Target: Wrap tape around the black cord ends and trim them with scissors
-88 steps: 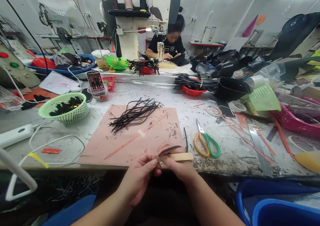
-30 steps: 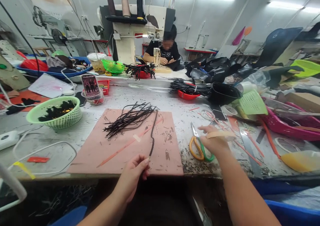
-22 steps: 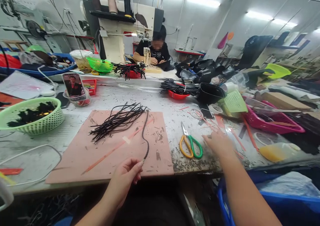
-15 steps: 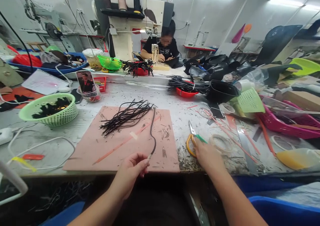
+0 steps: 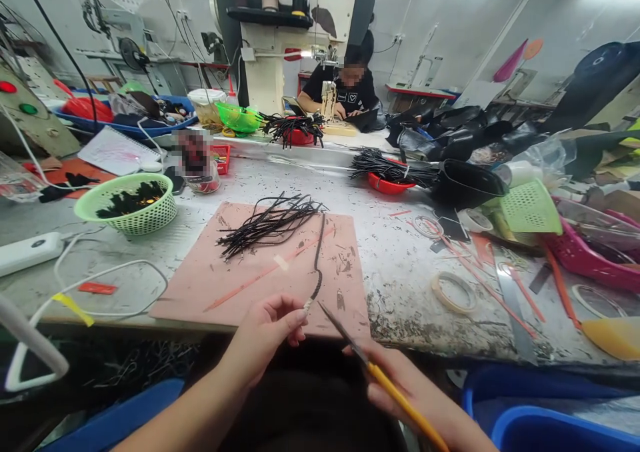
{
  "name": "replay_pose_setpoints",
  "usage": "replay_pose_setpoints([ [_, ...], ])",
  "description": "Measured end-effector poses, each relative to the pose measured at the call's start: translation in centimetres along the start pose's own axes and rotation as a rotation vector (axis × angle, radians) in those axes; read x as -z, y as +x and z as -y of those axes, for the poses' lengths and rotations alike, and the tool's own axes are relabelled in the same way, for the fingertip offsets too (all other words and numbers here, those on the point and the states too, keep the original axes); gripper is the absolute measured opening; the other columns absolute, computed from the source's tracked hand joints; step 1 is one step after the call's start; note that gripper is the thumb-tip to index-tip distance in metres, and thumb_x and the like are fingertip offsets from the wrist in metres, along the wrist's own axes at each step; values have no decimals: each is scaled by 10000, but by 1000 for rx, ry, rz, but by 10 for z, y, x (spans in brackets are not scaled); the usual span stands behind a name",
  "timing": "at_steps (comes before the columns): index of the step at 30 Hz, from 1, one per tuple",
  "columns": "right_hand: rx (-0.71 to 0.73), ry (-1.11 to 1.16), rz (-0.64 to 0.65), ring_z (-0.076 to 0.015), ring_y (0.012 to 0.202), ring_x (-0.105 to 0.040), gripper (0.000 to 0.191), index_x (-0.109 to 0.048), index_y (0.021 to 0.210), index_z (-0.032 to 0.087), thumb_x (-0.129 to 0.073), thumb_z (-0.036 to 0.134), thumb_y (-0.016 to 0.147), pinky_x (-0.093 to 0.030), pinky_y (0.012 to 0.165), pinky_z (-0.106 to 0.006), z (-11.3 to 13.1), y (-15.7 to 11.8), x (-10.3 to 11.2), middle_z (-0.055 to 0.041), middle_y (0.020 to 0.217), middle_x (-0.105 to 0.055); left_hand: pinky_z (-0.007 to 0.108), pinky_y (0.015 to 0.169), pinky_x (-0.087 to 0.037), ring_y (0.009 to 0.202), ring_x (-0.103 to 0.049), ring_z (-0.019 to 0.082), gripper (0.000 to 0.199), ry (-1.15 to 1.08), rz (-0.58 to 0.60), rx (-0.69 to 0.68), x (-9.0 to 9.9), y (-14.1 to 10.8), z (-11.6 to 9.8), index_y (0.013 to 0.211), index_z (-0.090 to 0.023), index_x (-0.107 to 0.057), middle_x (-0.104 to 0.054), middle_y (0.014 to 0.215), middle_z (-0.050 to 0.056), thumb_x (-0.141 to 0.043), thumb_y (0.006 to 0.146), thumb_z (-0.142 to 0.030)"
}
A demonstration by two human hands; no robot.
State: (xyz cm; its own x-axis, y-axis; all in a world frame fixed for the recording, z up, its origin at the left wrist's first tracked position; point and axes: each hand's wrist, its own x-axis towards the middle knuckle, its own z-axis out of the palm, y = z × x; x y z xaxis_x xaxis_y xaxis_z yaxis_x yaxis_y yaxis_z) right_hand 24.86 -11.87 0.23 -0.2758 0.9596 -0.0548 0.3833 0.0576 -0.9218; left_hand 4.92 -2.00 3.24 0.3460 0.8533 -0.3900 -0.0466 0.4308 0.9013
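My left hand (image 5: 273, 325) pinches the pale end of a thin black cord (image 5: 319, 265) near the front edge of a pink board (image 5: 280, 299). The rest of that cord runs away from me across the board. In my right hand (image 5: 395, 379) is a pair of scissors (image 5: 350, 342) with a yellow handle, its blade tips pointing at the cord end beside my left fingertips. Whether the blades touch the cord I cannot tell. Farther back on the board lies a bundle of black cords (image 5: 270, 225).
A green basket (image 5: 150, 217) of black pieces stands at left, near a white cable (image 5: 115, 265). To the right lie a tape roll (image 5: 455, 292), a metal ruler (image 5: 515, 312) and a magenta basket (image 5: 590, 252). Across the table a person (image 5: 345, 85) works at a sewing machine (image 5: 265, 59).
My right hand has lifted the scissors off the table and brought them left, close to the cord end. My left hand keeps its pinch on the cord. The camera view has shifted slightly.
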Motion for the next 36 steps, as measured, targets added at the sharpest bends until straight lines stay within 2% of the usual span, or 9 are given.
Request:
replay_pose_setpoints([
  [8, 18, -20, 42, -210, 837, -576, 431, -595, 1015, 200, -473, 540, 780, -445, 775, -281, 4, 10, -7, -49, 879, -633, 207, 450, -402, 443, -496, 81, 202, 73, 24, 14, 6, -3, -1, 655, -147, -612, -564, 538, -35, -716, 553, -287],
  [16, 33, 33, 52, -204, 846, -589, 429, -583, 1085, 213, -486, 510, 791, -446, 771, -269, 9, 14, -9, -44, 939, -642, 210, 446, -398, 439, -489, 82, 184, 77, 26, 7, 9, 0, -1, 646, -147, -614, -556, 534, -32, -700, 563, -287],
  [21, 54, -40, 16, -192, 775, -585, 428, -600, 1054, 207, -462, 522, 799, -450, 731, -256, 4, 19, -15, -32, 814, -642, 209, 438, -387, 428, -477, 79, 210, 70, 1, 28, 11, 4, 2, 643, -142, -601, -547, 526, -35, -706, 539, -291],
  [25, 29, -126, -19, -168, 654, -562, 426, -619, 978, 188, -420, 526, 810, -445, 638, -237, -2, 22, -25, -24, 695, -613, 209, 417, -347, 422, -461, 89, 200, 145, -33, 35, 22, 11, 3, 643, -153, -582, -533, 518, -35, -678, 561, -308],
  [27, 20, -141, -33, -162, 623, -552, 431, -622, 969, 187, -415, 529, 808, -438, 615, -239, -3, 23, -25, -24, 684, -607, 218, 433, -339, 440, -452, 100, 161, 265, -79, -49, 31, 15, 3, 609, -171, -565, -518, 515, -38, -647, 587, -307],
  [30, 36, -119, -51, -175, 649, -562, 463, -615, 1013, 196, -411, 552, 798, -441, 632, -263, -4, 24, -12, -35, 743, -622, 253, 550, -387, 561, -512, 153, 112, 629, -160, -270, 39, 22, 1, 605, -202, -573, -558, 583, -16, -634, 613, -295],
  [32, -17, -141, -113, -185, 636, -564, 508, -600, 1046, 192, -379, 576, 797, -441, 615, -280, -9, 29, 4, -40, 728, -618, 282, 637, -407, 689, -567, 207, 158, 882, -120, -343, 36, 23, 1, 704, -221, -613, -626, 730, 16, -670, 604, -330],
  [34, -190, -268, -236, -207, 624, -572, 546, -560, 1099, 190, -364, 593, 788, -436, 593, -302, -17, 37, 24, -40, 682, -609, 317, 680, -418, 788, -591, 263, 324, 1078, -4, -335, 25, 23, 4, 851, -229, -628, -647, 878, 58, -691, 595, -417],
  [36, -453, -491, -379, -251, 647, -595, 584, -500, 1159, 176, -399, 594, 765, -432, 593, -336, -26, 47, 43, -54, 671, -619, 354, 674, -429, 811, -603, 307, 451, 1251, 109, -306, 11, 22, 9, 952, -203, -612, -638, 930, 105, -674, 606, -485],
])
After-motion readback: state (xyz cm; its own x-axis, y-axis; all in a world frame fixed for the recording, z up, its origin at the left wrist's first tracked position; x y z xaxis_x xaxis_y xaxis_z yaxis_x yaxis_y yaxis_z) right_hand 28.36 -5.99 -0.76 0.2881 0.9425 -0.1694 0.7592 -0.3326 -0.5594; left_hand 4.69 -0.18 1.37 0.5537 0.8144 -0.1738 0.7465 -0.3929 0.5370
